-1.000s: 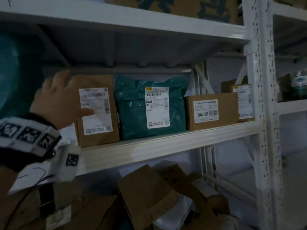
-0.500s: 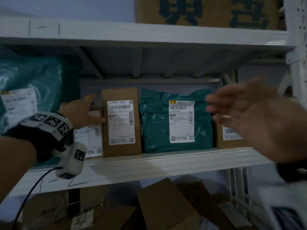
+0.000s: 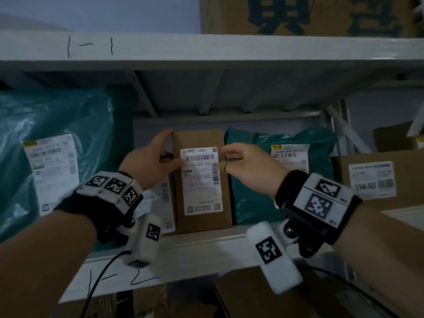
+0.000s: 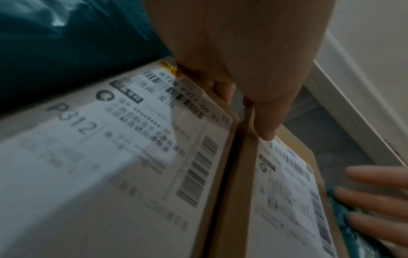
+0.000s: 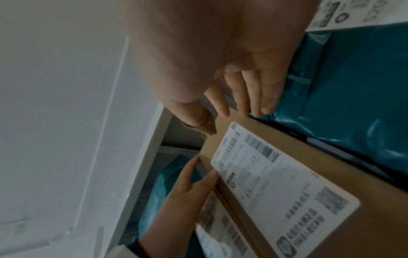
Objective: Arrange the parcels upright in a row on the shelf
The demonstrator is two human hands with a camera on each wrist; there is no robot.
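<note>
A tall brown parcel (image 3: 202, 180) with a white label stands upright on the white shelf (image 3: 206, 244). My left hand (image 3: 171, 149) grips its upper left edge, thumb on the front and fingers at the top corner. My right hand (image 3: 226, 158) pinches its right edge. In the left wrist view my left hand (image 4: 253, 113) reaches between the tall parcel (image 4: 287, 192) and a shorter brown parcel (image 4: 110, 157) beside it. In the right wrist view my right hand (image 5: 220, 111) lies along the tall parcel's (image 5: 287, 183) edge, against a teal bag (image 5: 353, 87).
A shorter brown parcel (image 3: 165, 198) stands just left of the tall one. A big teal bag (image 3: 57, 157) fills the left end. A teal bag (image 3: 275, 180) and a brown box (image 3: 371, 177) stand to the right. Cartons lie below the shelf.
My right hand came in from the right and took the tall parcel's right edge. My left hand moved from the shorter parcel onto the tall parcel's left edge.
</note>
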